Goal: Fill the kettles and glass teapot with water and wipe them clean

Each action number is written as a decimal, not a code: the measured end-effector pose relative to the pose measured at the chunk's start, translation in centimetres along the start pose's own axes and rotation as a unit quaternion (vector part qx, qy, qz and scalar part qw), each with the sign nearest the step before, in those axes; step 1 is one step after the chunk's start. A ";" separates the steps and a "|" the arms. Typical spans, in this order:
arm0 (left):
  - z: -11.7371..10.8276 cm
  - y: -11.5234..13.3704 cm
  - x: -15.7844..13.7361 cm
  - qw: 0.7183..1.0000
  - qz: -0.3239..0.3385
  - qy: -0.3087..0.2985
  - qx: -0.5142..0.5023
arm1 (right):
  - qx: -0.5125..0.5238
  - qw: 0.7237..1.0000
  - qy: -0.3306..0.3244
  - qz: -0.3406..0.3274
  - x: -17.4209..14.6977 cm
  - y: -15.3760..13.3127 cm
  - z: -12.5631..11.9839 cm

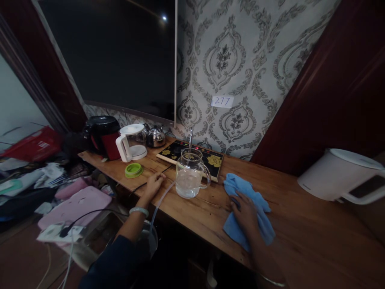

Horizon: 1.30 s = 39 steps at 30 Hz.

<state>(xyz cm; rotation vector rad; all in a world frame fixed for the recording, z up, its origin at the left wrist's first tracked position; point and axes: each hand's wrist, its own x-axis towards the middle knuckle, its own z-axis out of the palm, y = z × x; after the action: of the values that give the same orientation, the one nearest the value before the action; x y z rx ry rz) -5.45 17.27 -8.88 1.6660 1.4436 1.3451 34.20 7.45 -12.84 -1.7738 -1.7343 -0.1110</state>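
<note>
Left hand [155, 184]: is resting on the wooden table [204, 216] with fingers partly curling; cannot tell whether it is gripping anything.
Right hand [245, 212]: is lying on the blue cloth [261, 200]; cannot tell whether it is gripping a fold.
Glass pitcher [189, 182]: is standing between the hands, holding clear water; a thin spout [191, 138] is showing above its mouth.
White kettle [337, 172]: is standing at far right.
</note>
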 end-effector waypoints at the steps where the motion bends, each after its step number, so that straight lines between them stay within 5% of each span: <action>1: 0.0 0.0 0.0 1.000 0.002 0.000 0.001 | 0.000 1.000 0.000 -0.003 0.0 0.0 0.0; 39: 0.0 -0.6 0.4 1.000 0.004 -0.004 0.023 | -0.009 1.000 0.000 -0.017 0.0 -0.1 -0.2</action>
<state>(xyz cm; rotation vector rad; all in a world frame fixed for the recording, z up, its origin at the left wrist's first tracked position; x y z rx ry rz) -5.67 17.77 -9.29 1.7064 1.4751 1.3183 34.19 7.34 -12.64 -1.7586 -1.7688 -0.1414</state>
